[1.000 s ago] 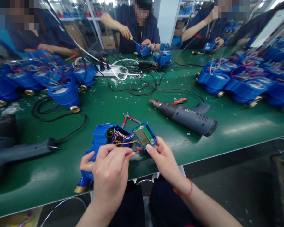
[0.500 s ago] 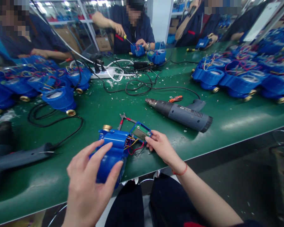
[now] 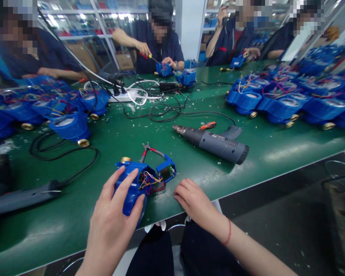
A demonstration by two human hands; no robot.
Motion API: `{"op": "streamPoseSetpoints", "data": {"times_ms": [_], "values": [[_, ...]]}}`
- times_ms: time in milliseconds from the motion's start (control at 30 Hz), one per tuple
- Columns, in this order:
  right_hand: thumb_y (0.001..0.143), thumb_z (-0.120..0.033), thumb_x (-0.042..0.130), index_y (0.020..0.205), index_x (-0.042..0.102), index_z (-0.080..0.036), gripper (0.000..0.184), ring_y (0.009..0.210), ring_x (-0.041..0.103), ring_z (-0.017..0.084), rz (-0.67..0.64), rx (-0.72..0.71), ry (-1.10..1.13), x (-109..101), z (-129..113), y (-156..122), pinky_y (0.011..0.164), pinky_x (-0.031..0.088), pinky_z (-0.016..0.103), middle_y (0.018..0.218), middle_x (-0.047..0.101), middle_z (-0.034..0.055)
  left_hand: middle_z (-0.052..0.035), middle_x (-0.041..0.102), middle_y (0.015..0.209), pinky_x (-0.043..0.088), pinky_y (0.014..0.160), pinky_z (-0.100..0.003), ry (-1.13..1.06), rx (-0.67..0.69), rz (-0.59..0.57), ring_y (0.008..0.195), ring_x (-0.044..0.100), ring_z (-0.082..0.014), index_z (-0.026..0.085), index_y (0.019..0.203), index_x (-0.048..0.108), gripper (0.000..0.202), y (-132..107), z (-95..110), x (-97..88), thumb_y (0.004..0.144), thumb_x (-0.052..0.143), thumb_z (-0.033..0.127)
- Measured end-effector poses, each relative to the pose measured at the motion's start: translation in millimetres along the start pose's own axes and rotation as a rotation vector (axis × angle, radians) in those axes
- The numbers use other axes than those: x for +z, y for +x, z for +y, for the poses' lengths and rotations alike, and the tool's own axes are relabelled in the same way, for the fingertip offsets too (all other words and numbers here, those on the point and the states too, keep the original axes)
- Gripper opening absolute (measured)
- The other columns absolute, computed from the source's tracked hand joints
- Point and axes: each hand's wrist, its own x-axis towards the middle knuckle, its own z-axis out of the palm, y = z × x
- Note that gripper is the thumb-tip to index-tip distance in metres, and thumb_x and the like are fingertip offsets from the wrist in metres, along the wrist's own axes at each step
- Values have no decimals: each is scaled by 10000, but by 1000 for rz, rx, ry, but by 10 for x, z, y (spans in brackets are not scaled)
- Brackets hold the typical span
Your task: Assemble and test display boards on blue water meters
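Blue water meter [image 3: 130, 184] clasped in spread left hand [image 3: 112, 218]; right hand [image 3: 193, 201] empty.

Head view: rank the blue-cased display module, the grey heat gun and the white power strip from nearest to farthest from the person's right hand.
From the right hand:
1. Blue-cased display module, just ahead and to the left.
2. Grey heat gun, ahead and to the right.
3. White power strip, far ahead, to the left.
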Motion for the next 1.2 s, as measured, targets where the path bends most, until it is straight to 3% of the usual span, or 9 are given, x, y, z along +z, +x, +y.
{"op": "streamPoseSetpoints", "data": {"times_ms": [233, 300, 400, 567, 767, 867, 1000, 1100, 1200], "values": [[893, -32, 577, 767, 634, -146, 179, 716, 588, 195, 161, 46, -58, -372, 295, 592, 703, 483, 315, 767, 600, 61, -116, 484, 1450, 491, 1013, -579, 35, 54, 36, 1228, 577, -357, 309, 1374, 478, 470, -11, 13, 65, 911, 561, 320], [934, -92, 556, 1019, 659, -129, 139, 1030, 611, 231, 276, 23, -19, -551, 294, 934, 921, 481, 360, 1077, 638, 139, -130, 488, 1441, 508, 988, -574, 63, 89, 32, 1213, 585, -364, 301, 1371, 476, 470, -13, 18, 72, 910, 566, 309], [972, -208, 535, 1383, 476, -140, 420, 1442, 288, 216, 372, -74, 52, -715, 205, 1223, 1160, 305, 374, 1542, 314, 163, -152, 475, 1448, 513, 976, -568, 86, 138, -4, 1202, 591, -363, 289, 1392, 445, 495, -22, -4, 63, 913, 571, 312], [934, -167, 490, 1110, 581, -154, 198, 1203, 522, 238, 447, -117, 129, -476, 125, 866, 1053, 426, 415, 1222, 573, 153, -152, 465, 1481, 396, 1037, -669, 112, 129, -51, 1306, 509, -369, 325, 1422, 391, 515, -52, -47, -2, 933, 548, 344], [885, -85, 490, 916, 605, -194, 161, 892, 607, 199, 425, -111, 37, -188, 98, 232, 791, 533, 327, 931, 659, 60, -127, 665, 1285, 225, 1070, -774, 50, 130, -4, 1200, 605, -346, 291, 1193, 599, 303, 232, 117, -110, 940, 497, 421], [928, -142, 494, 987, 624, -193, 152, 992, 599, 212, 551, -95, -78, -615, 253, 74, 885, 510, 362, 1018, 659, 85, -94, 735, 1163, 137, 1078, -797, 79, 166, -119, 1106, 661, -329, 281, 1144, 650, 291, 502, 213, -165, 927, 502, 407], [946, -230, 487, 979, 629, -188, 152, 995, 592, 267, 758, 18, -243, -1539, 926, -19, 914, 475, 471, 1007, 660, 122, -58, 738, 1185, 83, 1134, -735, 86, 86, -370, 1152, 641, -318, 275, 1117, 688, 327, 953, 162, -236, 914, 463, 398], [901, -239, 471, 1000, 655, -152, 226, 939, 624, 301, 650, 35, -314, -1989, 1548, 72, 872, 496, 529, 989, 679, 153, -32, 698, 1273, 352, 1132, -480, -11, 18, -598, 1190, 616, -270, 252, 1155, 684, 395, 1340, 5, -193, 934, 401, 418], [819, -111, 451, 1198, 652, -133, 430, 1132, 598, 299, 397, -27, -377, -2066, 1937, 253, 987, 466, 518, 1203, 649, 177, -25, 730, 1157, 490, 981, -336, 8, 4, -741, 1078, 659, -218, 224, 1067, 705, 262, 1635, -157, -12, 917, 516, 328]]}}
